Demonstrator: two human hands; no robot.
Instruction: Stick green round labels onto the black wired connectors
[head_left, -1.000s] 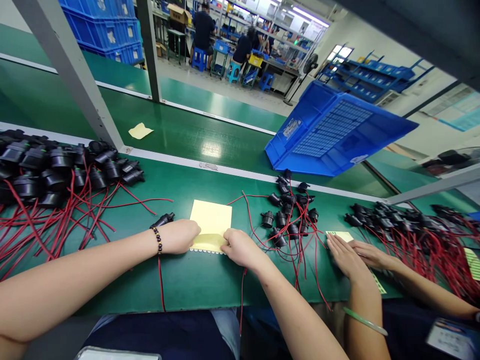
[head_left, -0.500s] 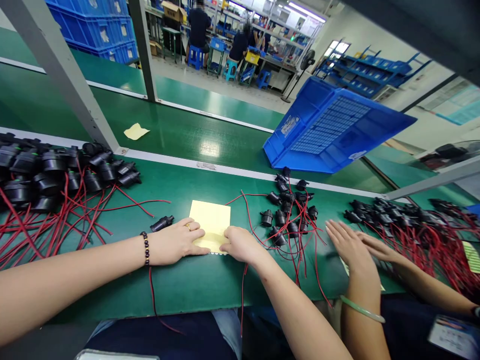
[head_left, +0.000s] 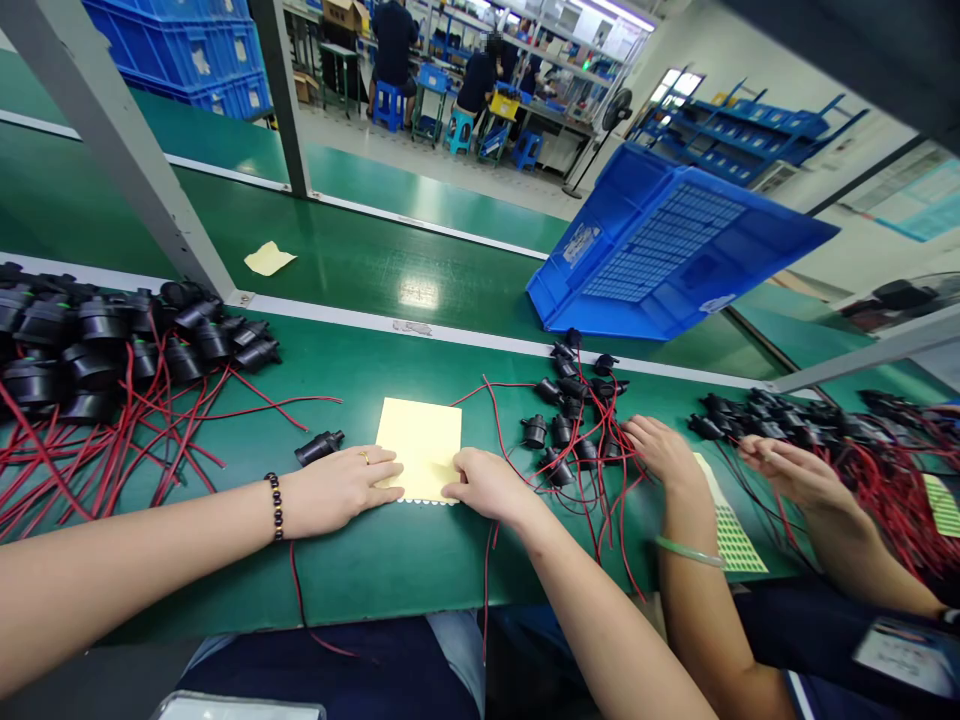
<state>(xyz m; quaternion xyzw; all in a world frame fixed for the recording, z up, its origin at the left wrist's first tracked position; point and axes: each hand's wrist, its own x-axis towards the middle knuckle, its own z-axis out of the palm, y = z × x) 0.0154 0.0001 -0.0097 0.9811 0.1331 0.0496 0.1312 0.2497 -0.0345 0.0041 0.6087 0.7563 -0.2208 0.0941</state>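
A pale yellow sheet (head_left: 421,440) with a scalloped lower edge lies on the green table in front of me. My left hand (head_left: 341,488), wearing a ring and a beaded bracelet, rests flat on the sheet's lower left side, fingers extended. At its lower right edge, my right hand (head_left: 484,485) pinches the sheet between thumb and curled fingers. A single black part (head_left: 320,447) lies just behind my left hand, and a red and black wire hangs over the table edge below my wrist.
Black parts with red wires are heaped at left (head_left: 97,350) and in a smaller cluster (head_left: 574,410) right of centre. A co-worker's hands (head_left: 664,450) are beside it. A tilted blue crate (head_left: 660,250) stands behind; a metal post (head_left: 127,150) rises at left.
My left hand has shifted slightly left and flattened, uncovering more of the sheet. The co-worker's hands have parted, one moving to the black parts cluster, revealing a green-marked label sheet.
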